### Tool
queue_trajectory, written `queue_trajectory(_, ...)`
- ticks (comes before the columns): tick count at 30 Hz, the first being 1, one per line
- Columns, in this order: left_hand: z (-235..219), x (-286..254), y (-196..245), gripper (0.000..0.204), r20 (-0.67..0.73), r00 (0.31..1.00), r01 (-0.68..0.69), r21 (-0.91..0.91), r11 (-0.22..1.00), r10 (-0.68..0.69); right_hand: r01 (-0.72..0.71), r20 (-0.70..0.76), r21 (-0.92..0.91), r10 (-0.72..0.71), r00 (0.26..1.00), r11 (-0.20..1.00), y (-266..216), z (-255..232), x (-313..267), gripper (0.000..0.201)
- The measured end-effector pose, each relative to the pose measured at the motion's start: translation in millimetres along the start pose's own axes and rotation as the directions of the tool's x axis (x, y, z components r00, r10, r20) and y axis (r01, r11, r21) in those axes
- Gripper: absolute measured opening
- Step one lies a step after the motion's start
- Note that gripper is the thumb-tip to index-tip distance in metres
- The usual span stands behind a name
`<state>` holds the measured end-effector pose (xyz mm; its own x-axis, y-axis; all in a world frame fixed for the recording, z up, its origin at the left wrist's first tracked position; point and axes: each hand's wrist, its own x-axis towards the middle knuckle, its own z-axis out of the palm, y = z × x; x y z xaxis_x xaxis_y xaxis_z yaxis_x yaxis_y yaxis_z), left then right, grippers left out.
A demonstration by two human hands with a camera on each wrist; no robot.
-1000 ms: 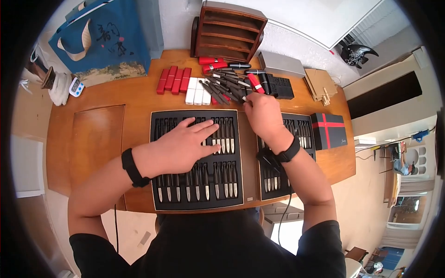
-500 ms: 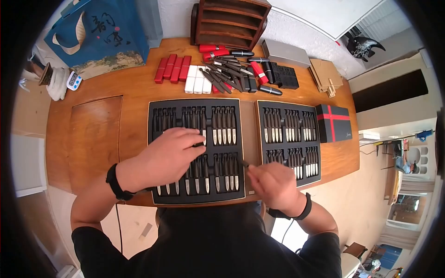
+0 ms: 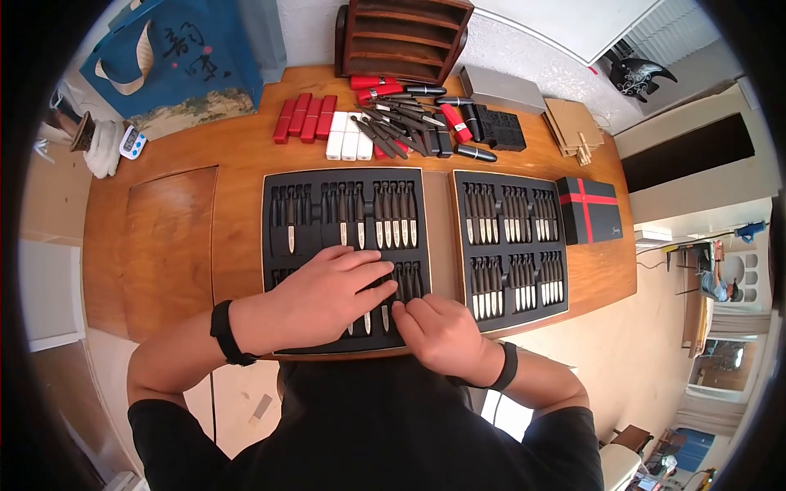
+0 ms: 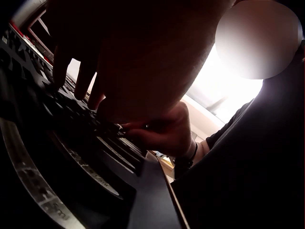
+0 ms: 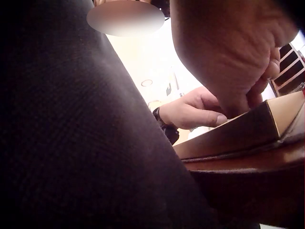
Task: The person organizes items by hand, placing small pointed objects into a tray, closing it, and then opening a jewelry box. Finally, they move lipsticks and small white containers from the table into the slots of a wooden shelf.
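Observation:
A flat case lies open, its left black tray (image 3: pixel 403 254) and right black tray (image 3: pixel 517 250) holding rows of slim dark tubes (image 3: pixel 395 214) with pale pointed ends. My left hand (image 3: pixel 332 295) spreads over the near half of the left tray, fingers fairly straight and fingertips at the tubes. Beside it, my right hand (image 3: pixel 446 335) has curled fingers at the near right compartment of that tray. Thumb and forefinger pinch a slim dark tube there, mostly hidden by the hand. The left wrist view shows the right hand (image 4: pixel 164 133) low over the tube row.
Behind the trays lie a heap of loose dark tubes (image 3: pixel 389 135), red boxes (image 3: pixel 303 119) and white boxes (image 3: pixel 349 139). A ribboned black box (image 3: pixel 591 211) stands right of the case. Farther back are a wooden rack (image 3: pixel 401 41), a grey box (image 3: pixel 503 88) and a blue bag (image 3: pixel 176 65).
My right hand has come from the loose heap toward me with a dark tube, then left to the left tray's near compartment. The left hand has shifted nearer to me.

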<state>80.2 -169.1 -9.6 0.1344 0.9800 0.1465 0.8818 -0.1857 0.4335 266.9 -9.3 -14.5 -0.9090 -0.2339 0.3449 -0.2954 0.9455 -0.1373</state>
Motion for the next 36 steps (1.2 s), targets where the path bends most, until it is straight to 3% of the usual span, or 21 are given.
queue_trajectory(7, 2.0, -1.0, -2.1, 0.041, 0.036, 0.998, -0.05, 0.126, 0.991, 0.046, -0.036, 0.098, 0.194, 0.017, 0.995, 0.98, 2.3, -5.1, -12.2, 0.042)
queue_trajectory(19, 2.4, -2.7, -2.3, 0.047, 0.099, 0.994, -0.056, 0.126, 0.99, 0.044, 0.112, 0.203, 0.101, -0.131, 0.97, 0.989, 3.2, -14.7, -0.9, 0.041)
queue_trajectory(21, 6.4, -3.3, -4.1, 0.048, 0.083, 0.996, -0.045, 0.102, 0.994, 0.037, 0.024, 0.208, 0.241, -0.076, 0.975, 0.97, 19.2, -21.2, 13.4, 0.033)
queue_trajectory(25, 5.8, -4.4, -4.7, 0.052, 0.09, 0.995, -0.042, 0.077, 0.996, 0.035, -0.174, -0.084, 0.058, 0.179, 0.98, 0.983, 64.7, -24.3, 66.1, 0.019)
queue_trajectory(27, 4.1, -4.8, -5.4, 0.051, 0.066, 0.997, -0.049, 0.067, 0.997, 0.044, -0.223, -0.141, 0.043, 0.227, 0.964, 0.974, 91.4, -12.4, 93.6, 0.016)
queue_trajectory(31, 4.5, -7.5, -11.3, 0.045, -0.04, 0.999, -0.01, -0.032, 0.999, 0.009, -0.291, -0.1, -0.061, 0.284, 0.954, 0.955, 122.2, 17.3, 126.7, 0.015)
queue_trajectory(33, -1.6, -15.9, -14.9, 0.043, -0.084, 0.996, 0.033, -0.016, 0.999, -0.034, -0.33, 0.006, -0.144, 0.334, 0.943, 0.933, 124.8, 26.8, 134.8, 0.015)
queue_trajectory(36, -7.5, -30.8, -22.3, 0.038, -0.17, 0.979, 0.112, 0.003, 0.994, -0.109, -0.316, 0.049, -0.22, 0.334, 0.941, 0.923, 127.5, 35.4, 137.7, 0.008)
